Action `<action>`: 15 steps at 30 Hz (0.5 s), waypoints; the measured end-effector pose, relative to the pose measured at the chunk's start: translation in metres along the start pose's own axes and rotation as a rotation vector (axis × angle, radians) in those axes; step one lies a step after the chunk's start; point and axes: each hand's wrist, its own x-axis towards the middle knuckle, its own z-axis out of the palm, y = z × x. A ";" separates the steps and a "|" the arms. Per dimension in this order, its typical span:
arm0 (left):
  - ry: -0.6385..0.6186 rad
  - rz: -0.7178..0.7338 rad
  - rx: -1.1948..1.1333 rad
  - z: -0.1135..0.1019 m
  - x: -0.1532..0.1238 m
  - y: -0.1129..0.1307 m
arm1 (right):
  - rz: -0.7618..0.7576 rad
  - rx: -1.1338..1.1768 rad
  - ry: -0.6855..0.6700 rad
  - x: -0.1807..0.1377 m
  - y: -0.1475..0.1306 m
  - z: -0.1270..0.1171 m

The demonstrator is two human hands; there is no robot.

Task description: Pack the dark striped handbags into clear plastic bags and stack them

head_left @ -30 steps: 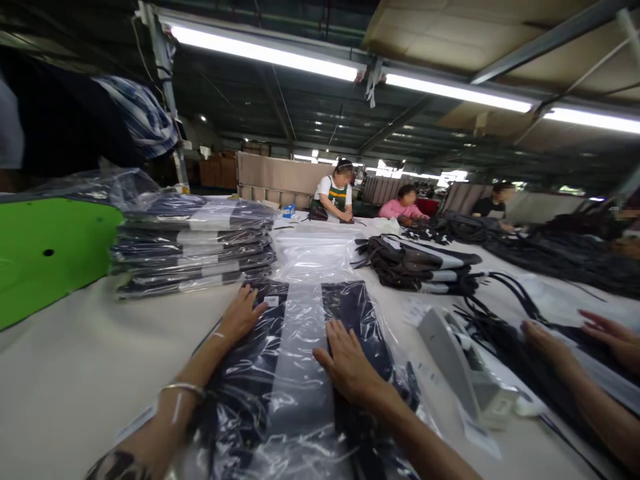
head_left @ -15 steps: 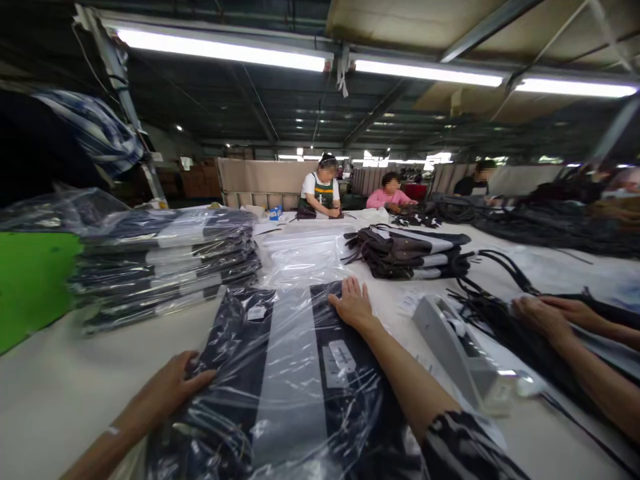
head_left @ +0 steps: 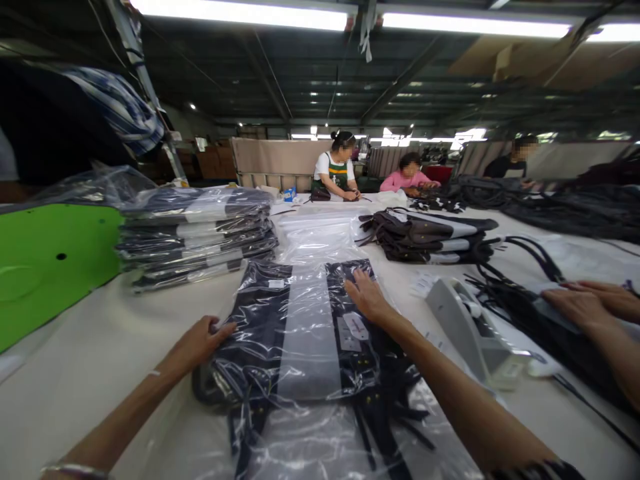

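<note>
In front of me a folded black strapped bag [head_left: 265,313] lies flat inside a clear plastic bag [head_left: 320,433]. A grey-white band [head_left: 309,333] runs down its middle, and a white hang tag [head_left: 355,326] shows on the right half. Dark straps with small brass-coloured studs spread out at the near end. My left hand [head_left: 204,341] holds the left edge of the plastic bag, thumb on top and fingers curled at the side. On the upper right part my right hand [head_left: 369,297] rests palm down, fingers stretched out over the plastic.
To the left stand a stack of plastic-wrapped bags [head_left: 200,233] and a green board [head_left: 60,260]. Clear plastic sleeves [head_left: 320,237] and dark bags [head_left: 430,233] lie beyond. A grey device [head_left: 470,333] stands at right, near a co-worker's hands [head_left: 585,307]. Other people sit across the table.
The view has tilted down and turned left. The wrapped bag lies farther from me, its near straps now showing. Both my hands have moved forward with it, still at its left edge and upper right.
</note>
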 end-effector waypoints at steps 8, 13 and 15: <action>-0.427 -0.179 -0.426 -0.008 -0.019 0.035 | -0.157 -0.082 -0.175 -0.100 -0.030 0.046; -0.676 -0.266 -0.800 0.006 -0.028 0.041 | -0.162 -0.076 -0.124 -0.103 -0.034 0.050; -0.672 -0.279 -0.903 0.010 -0.033 0.043 | -0.164 -0.050 -0.139 -0.102 -0.032 0.048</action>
